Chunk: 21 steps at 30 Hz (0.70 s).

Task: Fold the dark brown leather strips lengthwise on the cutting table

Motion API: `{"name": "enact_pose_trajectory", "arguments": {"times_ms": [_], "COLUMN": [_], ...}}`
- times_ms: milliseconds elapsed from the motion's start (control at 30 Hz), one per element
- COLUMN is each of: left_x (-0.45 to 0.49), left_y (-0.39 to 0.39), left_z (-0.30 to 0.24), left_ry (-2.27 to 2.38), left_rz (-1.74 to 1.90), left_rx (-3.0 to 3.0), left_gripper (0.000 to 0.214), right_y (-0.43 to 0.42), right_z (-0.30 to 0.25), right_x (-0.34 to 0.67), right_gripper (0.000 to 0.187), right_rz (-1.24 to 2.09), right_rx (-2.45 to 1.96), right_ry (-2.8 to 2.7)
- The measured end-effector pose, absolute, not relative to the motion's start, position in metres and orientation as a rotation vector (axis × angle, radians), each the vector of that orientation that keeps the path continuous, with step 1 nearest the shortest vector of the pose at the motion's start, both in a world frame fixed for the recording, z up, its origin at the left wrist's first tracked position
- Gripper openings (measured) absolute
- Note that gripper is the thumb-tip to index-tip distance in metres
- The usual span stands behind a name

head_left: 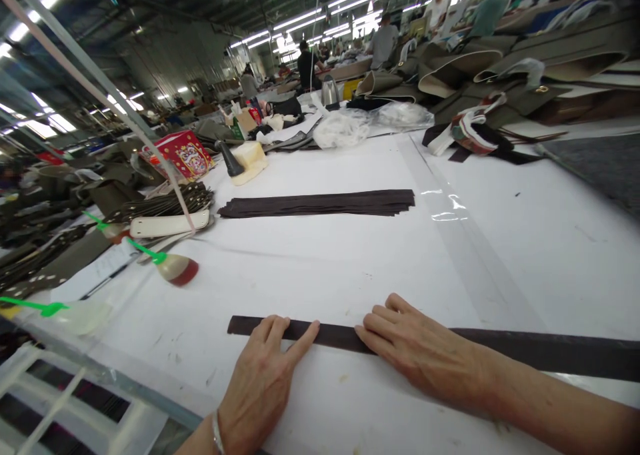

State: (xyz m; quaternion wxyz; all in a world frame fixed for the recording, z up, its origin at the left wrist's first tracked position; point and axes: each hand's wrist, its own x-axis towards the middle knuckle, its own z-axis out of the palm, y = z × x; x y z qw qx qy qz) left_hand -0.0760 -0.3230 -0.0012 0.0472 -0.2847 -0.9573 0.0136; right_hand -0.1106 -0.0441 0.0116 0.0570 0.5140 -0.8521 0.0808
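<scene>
When judged by look alone, likely to handle as light, thin and floppy rather than stiff: treat the long, flat, dark-brown, leather-like strip (337, 337) as easily skewed or creased, yet hardly fragile. Lies across the near part of the smooth white tabletop (325, 275), from a blunt end at about half past seven on the view's clock face to the picture's edge near 4 o'clock. Seems to run on unbroken beneath the right hand (405, 338), though hidden there; looks wider towards 4 o'clock. Probably prone to sliding a little on so smooth a surface, so best pressed down with the fingertips at two places, near the blunt end and further along, or pinched by both long edges.

Seen of the left hand (263, 375), at 7 o'clock: back upward, bent fingertips touching the strip near the blunt end, one digit stretched out towards 2 o'clock, digits spread rather than closed together. Seen of the right hand, between 4 and 5 o'clock: back upward, fingers bent and bunched at the strip, forearm reaching in from 4 o'clock. Cannot tell whether pinching or only pressing, with the undersides of the fingers out of sight.

Straight towards 12 o'clock from the gap between both hands, note a loose-edged stack of dark-brown strips (320, 204), lying well apart.
</scene>
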Motion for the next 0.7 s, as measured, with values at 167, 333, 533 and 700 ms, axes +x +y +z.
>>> {"name": "enact_pose_trajectory", "arguments": {"times_ms": [167, 333, 533, 700], "left_x": [-0.075, -0.078, -0.086, -0.086], "left_y": [-0.308, -0.254, -0.234, -0.245], "left_z": [0.004, 0.009, -0.002, -0.007], "left_ry": [-2.789, -2.747, -2.801, -2.745], "left_rz": [-0.169, -0.593, -0.697, -0.583], "left_rx": [-0.756, -0.824, -0.932, -1.101], "left_gripper": [0.055, 0.032, 0.031, 0.031], "right_y": [-0.039, -0.04, -0.034, -0.021], "right_z": [0.01, 0.005, 0.002, 0.003], "right_x": [-0.107, -0.106, -0.106, -0.103], "right_gripper": [0.017, 0.021, 0.02, 0.019], "right_rz": [0.285, 0.268, 0.27, 0.226], "right_rx": [1.498, 1.416, 1.421, 1.492], "right_ry": [-2.636, -2.689, -2.654, -2.582]}}
